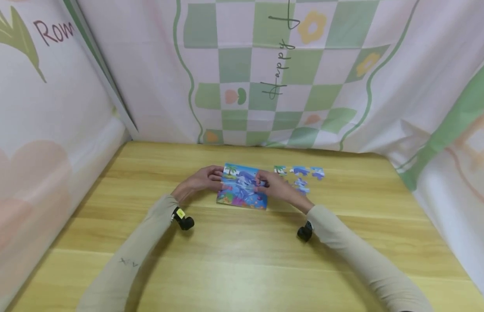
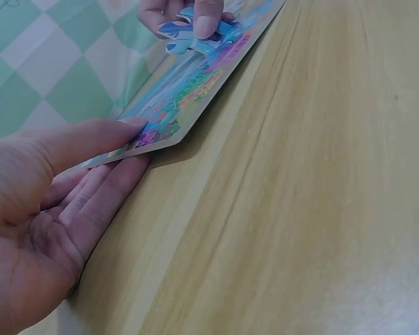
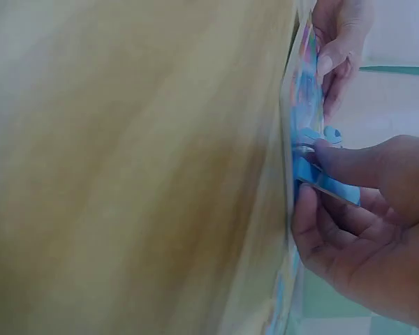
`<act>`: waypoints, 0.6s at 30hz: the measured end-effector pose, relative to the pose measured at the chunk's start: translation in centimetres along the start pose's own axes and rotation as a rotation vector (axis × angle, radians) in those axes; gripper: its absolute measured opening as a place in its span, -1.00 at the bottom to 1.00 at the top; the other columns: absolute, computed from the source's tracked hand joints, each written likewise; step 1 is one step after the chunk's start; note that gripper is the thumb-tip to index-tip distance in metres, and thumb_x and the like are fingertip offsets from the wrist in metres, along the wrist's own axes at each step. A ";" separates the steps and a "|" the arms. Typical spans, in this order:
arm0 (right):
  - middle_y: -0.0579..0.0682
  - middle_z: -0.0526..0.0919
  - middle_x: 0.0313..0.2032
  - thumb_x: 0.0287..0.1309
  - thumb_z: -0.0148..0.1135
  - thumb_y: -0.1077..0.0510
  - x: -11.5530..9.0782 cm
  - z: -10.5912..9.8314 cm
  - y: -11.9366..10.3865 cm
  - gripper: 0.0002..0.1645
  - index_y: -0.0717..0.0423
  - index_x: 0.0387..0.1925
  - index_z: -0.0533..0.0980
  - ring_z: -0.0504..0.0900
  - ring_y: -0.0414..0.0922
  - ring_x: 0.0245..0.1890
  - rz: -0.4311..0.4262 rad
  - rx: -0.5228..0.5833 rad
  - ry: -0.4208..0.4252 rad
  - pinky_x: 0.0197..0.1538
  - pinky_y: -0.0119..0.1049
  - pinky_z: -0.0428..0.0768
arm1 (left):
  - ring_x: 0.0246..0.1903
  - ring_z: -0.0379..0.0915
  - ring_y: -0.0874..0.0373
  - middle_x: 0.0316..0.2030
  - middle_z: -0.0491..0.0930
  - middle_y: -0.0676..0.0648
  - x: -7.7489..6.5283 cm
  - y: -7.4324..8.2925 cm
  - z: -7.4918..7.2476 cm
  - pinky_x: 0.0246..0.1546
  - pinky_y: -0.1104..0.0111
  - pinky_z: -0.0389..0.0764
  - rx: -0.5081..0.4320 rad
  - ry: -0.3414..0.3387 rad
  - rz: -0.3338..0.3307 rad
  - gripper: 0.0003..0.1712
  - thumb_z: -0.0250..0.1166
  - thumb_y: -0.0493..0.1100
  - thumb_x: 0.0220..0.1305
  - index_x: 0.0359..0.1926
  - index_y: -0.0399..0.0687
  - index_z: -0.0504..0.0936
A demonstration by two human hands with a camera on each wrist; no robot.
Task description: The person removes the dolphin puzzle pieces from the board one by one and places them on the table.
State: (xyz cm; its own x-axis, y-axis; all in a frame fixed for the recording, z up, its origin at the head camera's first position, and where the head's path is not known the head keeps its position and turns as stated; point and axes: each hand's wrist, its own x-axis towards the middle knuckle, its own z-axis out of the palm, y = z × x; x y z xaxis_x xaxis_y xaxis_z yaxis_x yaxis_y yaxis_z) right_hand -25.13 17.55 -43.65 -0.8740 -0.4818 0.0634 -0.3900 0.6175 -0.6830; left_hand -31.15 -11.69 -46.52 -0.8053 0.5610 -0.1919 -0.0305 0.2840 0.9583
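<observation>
A jigsaw puzzle board [image 1: 242, 201] with a bright dolphin and sea picture lies at the middle of the table. My left hand [image 1: 204, 178] grips its left edge, and in the left wrist view the thumb lies on top with fingers beneath. Over the right part of the board, my right hand [image 1: 279, 186] pinches a blue puzzle piece [image 2: 185, 38] between thumb and fingers. In the right wrist view that puzzle piece [image 3: 346, 192] is tilted, close to the board's surface. Whether it touches the board I cannot tell.
Several loose puzzle pieces [image 1: 300, 170] lie right of the board, one partly behind my right hand. The wooden table [image 1: 234, 260] meets a checkered curtain [image 1: 269, 86] at the back. White cloth hangs along both sides. Each wrist carries a small black camera [image 1: 185, 221].
</observation>
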 end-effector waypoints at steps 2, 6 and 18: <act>0.03 0.59 -0.30 0.40 0.29 0.34 0.0 -0.1 -0.1 -0.80 0.18 -0.29 0.41 0.64 0.00 -0.12 -0.010 -0.019 0.004 -0.13 -0.22 0.60 | 0.38 0.36 -0.19 0.37 0.37 -0.32 0.1 0.0 0.0 0.54 0.10 0.43 0.004 -0.004 -0.001 -0.08 0.44 -0.32 0.31 0.57 -0.30 0.17; 0.08 0.63 -0.29 0.42 0.25 0.35 0.0 -0.5 -0.5 -0.83 0.19 -0.29 0.42 0.65 0.00 -0.18 0.009 -0.015 -0.004 -0.22 -0.26 0.59 | 0.38 0.35 -0.18 0.39 0.35 -0.32 0.0 0.1 -0.1 0.55 0.10 0.41 0.008 -0.008 -0.006 -0.07 0.43 -0.31 0.31 0.58 -0.29 0.15; 0.19 0.66 -0.13 0.48 0.18 0.33 -0.1 -1.6 -0.4 -0.92 0.21 -0.22 0.46 0.65 0.00 -0.27 0.095 0.080 -0.031 -0.32 -0.30 0.75 | 0.39 0.34 -0.20 0.41 0.34 -0.33 0.0 0.1 -0.1 0.55 0.07 0.40 0.009 -0.007 -0.015 -0.07 0.43 -0.32 0.32 0.58 -0.28 0.14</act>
State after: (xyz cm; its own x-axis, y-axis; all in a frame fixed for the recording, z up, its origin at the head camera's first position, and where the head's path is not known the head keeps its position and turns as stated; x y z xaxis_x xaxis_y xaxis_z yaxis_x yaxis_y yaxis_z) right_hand -25.32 18.35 -42.23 -0.8961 -0.4431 -0.0257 -0.2804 0.6100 -0.7412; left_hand -31.19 -11.77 -46.36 -0.8007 0.5618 -0.2081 -0.0376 0.2995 0.9534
